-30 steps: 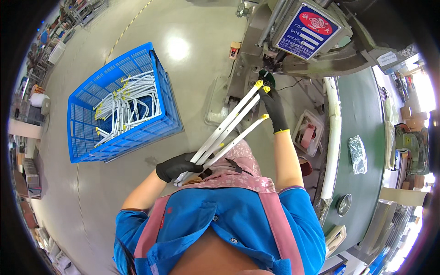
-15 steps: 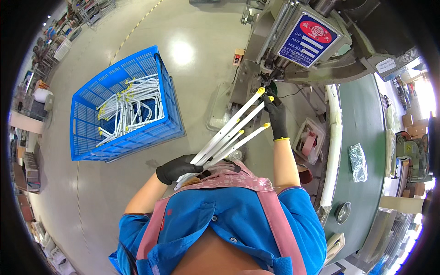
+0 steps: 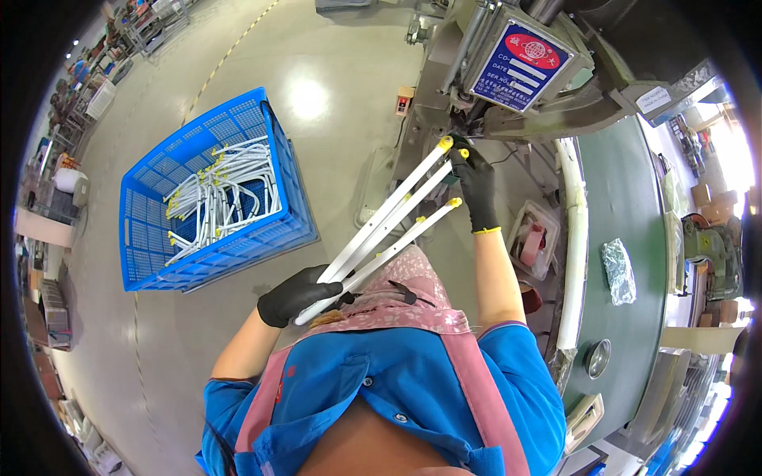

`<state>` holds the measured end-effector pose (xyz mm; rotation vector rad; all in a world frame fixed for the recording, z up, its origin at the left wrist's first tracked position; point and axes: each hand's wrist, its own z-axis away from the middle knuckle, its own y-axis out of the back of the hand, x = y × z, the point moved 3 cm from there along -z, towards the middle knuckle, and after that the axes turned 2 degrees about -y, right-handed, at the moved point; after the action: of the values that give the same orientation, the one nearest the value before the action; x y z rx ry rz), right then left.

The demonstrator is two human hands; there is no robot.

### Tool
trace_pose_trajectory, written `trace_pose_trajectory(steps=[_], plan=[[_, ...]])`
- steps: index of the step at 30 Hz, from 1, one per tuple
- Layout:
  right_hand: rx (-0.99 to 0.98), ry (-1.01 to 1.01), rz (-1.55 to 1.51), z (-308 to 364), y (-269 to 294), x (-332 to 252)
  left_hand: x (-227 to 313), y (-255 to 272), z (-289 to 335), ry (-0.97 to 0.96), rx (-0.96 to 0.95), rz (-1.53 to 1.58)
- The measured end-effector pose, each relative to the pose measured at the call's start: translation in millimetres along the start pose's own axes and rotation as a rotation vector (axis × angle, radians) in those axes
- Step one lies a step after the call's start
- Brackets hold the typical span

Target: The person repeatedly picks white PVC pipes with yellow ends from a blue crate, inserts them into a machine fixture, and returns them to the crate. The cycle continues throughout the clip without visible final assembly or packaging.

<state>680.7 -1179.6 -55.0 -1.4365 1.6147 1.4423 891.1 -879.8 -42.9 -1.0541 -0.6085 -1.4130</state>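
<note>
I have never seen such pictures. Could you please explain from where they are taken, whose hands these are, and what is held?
There is no robot, only a person; all pictures come from a wide camera on the head, looking down. The gloved left hand grips the lower ends of white tubes. The gloved right hand is at their yellow ends, near a machine; its grip is unclear. At left, a blue crate holds bent tubes. At right, a green table bears a packet and a dish.

Shiny grey floor (image 3: 190, 341), white glare patch (image 3: 305, 99), long green worktop (image 3: 627, 333)
</note>
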Motion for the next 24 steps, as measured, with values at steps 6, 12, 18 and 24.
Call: trace_pose_trajectory(steps=[6, 12, 18, 24], plan=[[-0.064, -0.095, 0.032, -8, -4, -22, -19, -1, -6, 0.018, -0.003, 0.202], [-0.159, 0.085, 0.212, -24, -4, -3, -30, 2, -13, 0.048, -0.016, 0.201], [-0.068, 0.202, 0.233, -56, -31, 25, -24, -1, -10, 0.027, -0.019, 0.222], [-0.257, -0.12, 0.387, -58, -28, 19, -14, -4, 9, 0.03, 0.046, 0.14]])
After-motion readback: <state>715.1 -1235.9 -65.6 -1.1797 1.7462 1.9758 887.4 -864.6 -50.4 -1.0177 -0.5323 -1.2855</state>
